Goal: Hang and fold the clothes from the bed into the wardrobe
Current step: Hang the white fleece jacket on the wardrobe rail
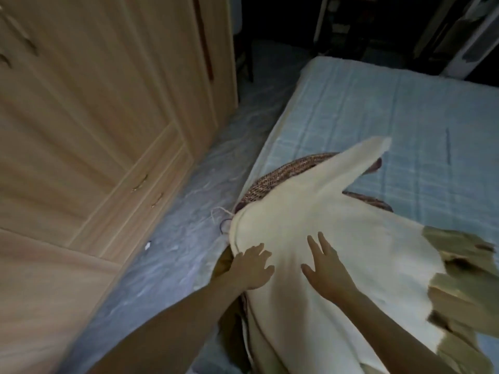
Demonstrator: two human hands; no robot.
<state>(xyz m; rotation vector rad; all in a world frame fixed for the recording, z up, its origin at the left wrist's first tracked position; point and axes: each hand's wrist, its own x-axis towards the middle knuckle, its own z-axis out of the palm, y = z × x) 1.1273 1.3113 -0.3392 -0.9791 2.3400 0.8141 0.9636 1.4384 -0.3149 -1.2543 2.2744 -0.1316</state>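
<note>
Head view, looking down: both hands are laid flat on a cream garment (324, 238) spread over the near corner of the bed (405, 117). The left hand (252, 267) is set near the garment's left edge, fingers loosely spread and slightly bent at the tips, nothing pinched as far as can be seen. The right hand (325, 271) is pressed palm-down a bit further in, fingers straight and splayed. The two are kept a little apart, side by side, so the cloth gets pinned and smoothed between them, which is pretty much what's needed before a fold is made.

One sleeve (359, 160) is stretched out away from the body toward the middle of the bed, probably so the shape can be read and the sleeve tucked in cleanly later. Under the cream piece, a brown knitted item (272, 179) is peeking out along the far left side, and some olive and tan clothes (459, 268) are bunched at the right edge, so it looks like the pile is being used as the folding base rather than the bare sheet. That could make the fold a bit lumpy, honestly.

Off to the left, across a strip of pale floor (172, 252), the wardrobe (94, 117) is seen with its light wood doors shut. Nothing has been hung or stacked in there from what's visible, so the job is judged to be at an early stage.
</note>
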